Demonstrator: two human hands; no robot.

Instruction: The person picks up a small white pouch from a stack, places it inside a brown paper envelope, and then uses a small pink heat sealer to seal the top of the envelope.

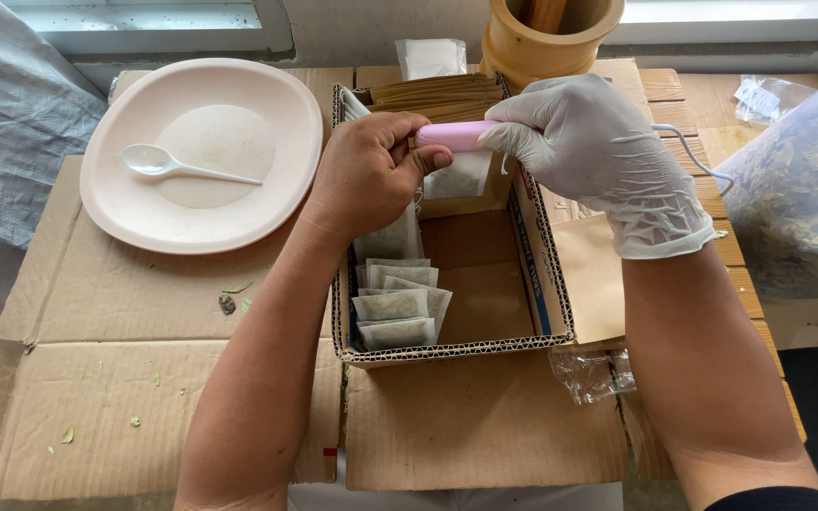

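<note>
From the head camera, the bare left hand (366, 175) and gloved right hand (587, 142) both grip a pink sealer (456, 135) clamped on a white sachet (456, 175) above the cardboard box (447, 352). Filled sachets (395, 303) stack at its near-left; brown envelopes (437, 95) stand at its far end.

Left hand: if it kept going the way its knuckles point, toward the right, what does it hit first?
The left hand already touches the pink sealer; just past it sits the gloved right hand, gripping the sealer's other end. Depth looks matched, so probably the glove.
</note>
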